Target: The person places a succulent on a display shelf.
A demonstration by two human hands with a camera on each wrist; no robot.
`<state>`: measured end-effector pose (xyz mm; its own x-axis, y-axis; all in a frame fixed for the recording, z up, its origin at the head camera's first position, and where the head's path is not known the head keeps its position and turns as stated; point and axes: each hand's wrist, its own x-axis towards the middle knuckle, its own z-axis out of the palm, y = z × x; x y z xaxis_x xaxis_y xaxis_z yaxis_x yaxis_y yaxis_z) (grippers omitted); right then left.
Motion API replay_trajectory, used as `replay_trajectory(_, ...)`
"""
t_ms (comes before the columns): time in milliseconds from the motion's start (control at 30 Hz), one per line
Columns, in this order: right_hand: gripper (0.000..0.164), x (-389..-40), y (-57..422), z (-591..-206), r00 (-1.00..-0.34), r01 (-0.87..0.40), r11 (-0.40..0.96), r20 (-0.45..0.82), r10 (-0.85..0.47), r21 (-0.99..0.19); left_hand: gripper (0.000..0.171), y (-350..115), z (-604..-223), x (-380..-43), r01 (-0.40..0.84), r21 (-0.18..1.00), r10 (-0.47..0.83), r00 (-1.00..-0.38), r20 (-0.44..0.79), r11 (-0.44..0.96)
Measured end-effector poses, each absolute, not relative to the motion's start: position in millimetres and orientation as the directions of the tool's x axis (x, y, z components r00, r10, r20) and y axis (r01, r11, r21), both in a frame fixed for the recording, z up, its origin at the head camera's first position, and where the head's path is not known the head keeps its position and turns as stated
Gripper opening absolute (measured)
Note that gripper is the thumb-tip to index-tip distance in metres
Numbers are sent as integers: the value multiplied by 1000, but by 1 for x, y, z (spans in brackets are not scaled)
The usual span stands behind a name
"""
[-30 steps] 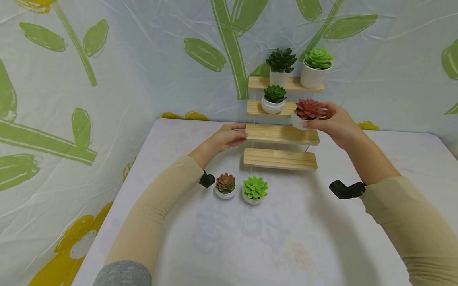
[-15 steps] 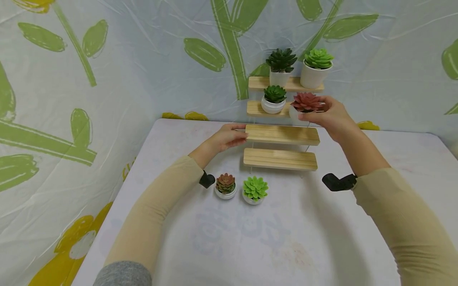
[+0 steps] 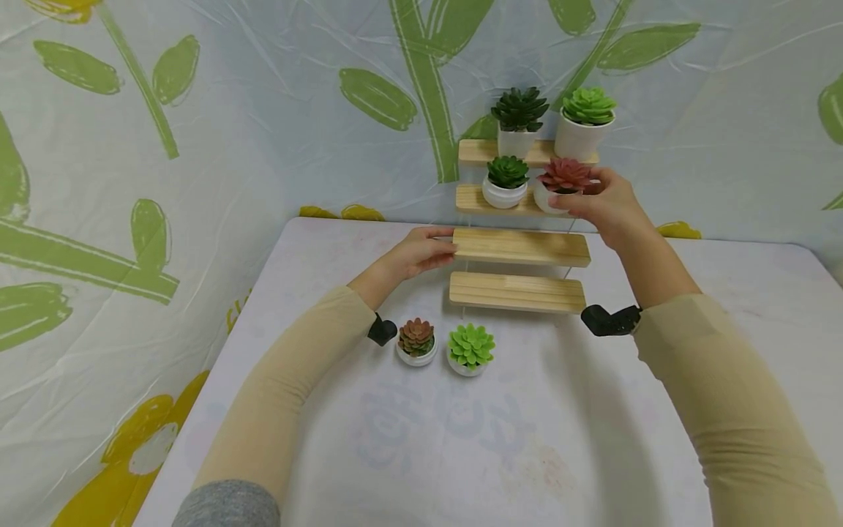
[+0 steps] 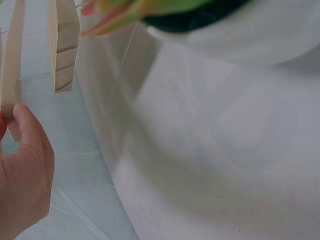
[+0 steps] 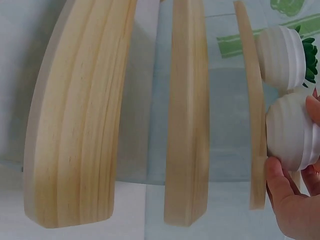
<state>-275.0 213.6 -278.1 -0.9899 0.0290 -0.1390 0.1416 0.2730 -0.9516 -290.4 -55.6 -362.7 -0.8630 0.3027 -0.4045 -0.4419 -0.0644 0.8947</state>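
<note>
A wooden tiered plant shelf (image 3: 520,247) stands at the back of the table. My left hand (image 3: 416,252) pinches the left end of its third board from the top, and the left wrist view shows the thumb at that board end (image 4: 12,85). On the second board, my right hand (image 3: 609,205) grips a red potted succulent (image 3: 565,176) by its white pot. That pot (image 5: 290,132) sits right at the board's surface, with fingers around its side. Beside it stands a dark green succulent (image 3: 506,181) in a similar low white pot.
The top board carries a dark succulent (image 3: 519,121) and a light green one (image 3: 586,123) in taller pots. On the table (image 3: 461,468), a brownish-red succulent (image 3: 416,341) and a bright green one (image 3: 470,349) stand before the shelf, near the left wrist camera.
The right hand has raised the red succulent from near the third board and brought it onto the second, next to the dark green one. The left hand has stayed at the shelf.
</note>
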Motion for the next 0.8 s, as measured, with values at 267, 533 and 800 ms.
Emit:
replay_trajectory(267,77,-281,212,-277,-984,176,265,-170,46,-948,47,-55,-363,-290,-442,894,303,-863,-404,-68)
replay_trajectory(533,75,-282,213,-277,-986,166,251,-163,32,-954,48,-55,-364,-291,-441,894,309,-863,-400,-74)
replay_trajectory(800,88,-280,215,-275,-982,187,187,-186,23,-964,47,-54,-364,-290,-435,897,305,-867,-395,-75)
